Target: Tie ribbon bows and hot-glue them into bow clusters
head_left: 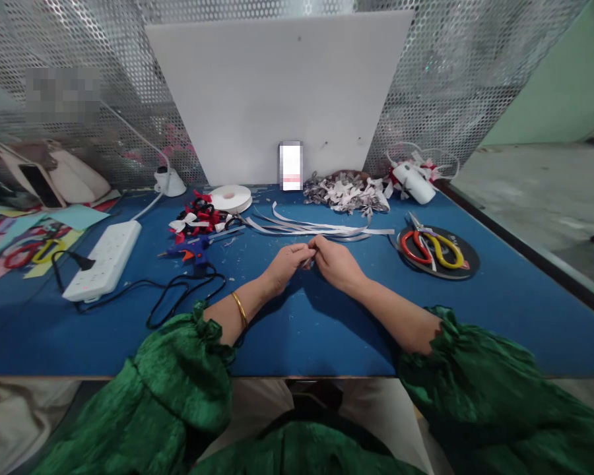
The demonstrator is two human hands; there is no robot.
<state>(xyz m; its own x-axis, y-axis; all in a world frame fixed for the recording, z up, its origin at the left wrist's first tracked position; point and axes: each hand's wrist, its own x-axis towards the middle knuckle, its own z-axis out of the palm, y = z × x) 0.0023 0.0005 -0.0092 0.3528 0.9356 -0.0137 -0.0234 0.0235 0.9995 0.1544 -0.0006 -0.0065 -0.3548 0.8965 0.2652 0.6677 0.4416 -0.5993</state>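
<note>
Over the middle of the blue table, my left hand (288, 265) and my right hand (337, 262) meet at the fingertips. Both are closed in a pinch around a small silvery-grey strip (306, 263), mostly hidden by the fingers; it looks like the ribbon nearby. Just beyond my hands, several long grey and white ribbon strips (297, 228) lie loosely across the table. A heap of grey and white ribbon bows (349, 192) sits behind them, to the right.
Left: a blue glue gun (191, 249) with a looping black cord, red, black and white bows (198, 218), a white ribbon spool (231, 197) and a power strip (103, 258). Right: red-and-yellow-handled scissors (433, 247) on a black disc (468, 254). A phone (291, 165) leans on a white board (282, 92).
</note>
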